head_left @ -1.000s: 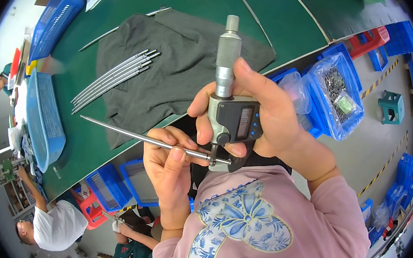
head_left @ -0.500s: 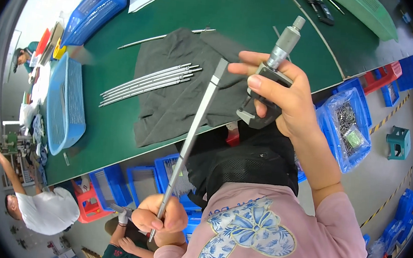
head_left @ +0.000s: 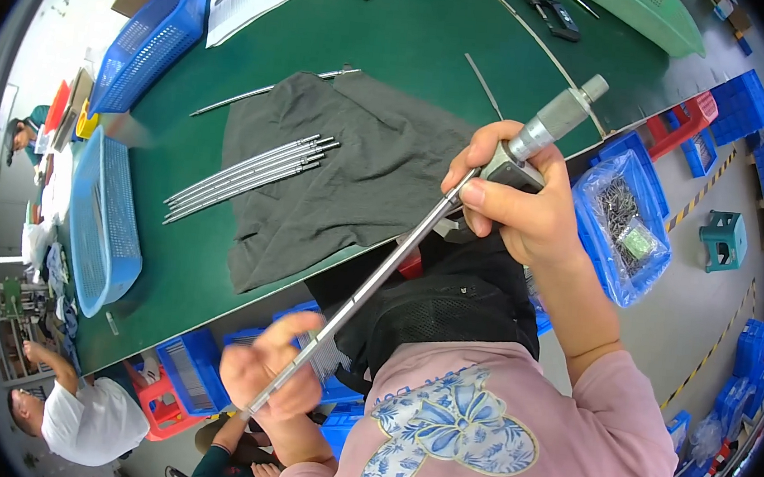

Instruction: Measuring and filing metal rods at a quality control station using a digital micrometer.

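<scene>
Around one green table (head_left: pixel 408 41), right grip (head_left: pixel 529 217) clasps one micrometer (head_left: pixel 558 116); left grip (head_left: pixel 264 366), touching one rod (head_left: pixel 369 285), unclear.

Beyond the near edge of the worktop (head_left: pixel 400 27), the left hand (head_left: pixel 264 366) blurs — its hold on the metal rod (head_left: pixel 379 275) cannot be told. The right hand (head_left: pixel 525 210) hides much of the micrometer (head_left: pixel 561 115). The view's top edge crops the green basket (head_left: pixel 647 12) — and the worktop too.
</scene>
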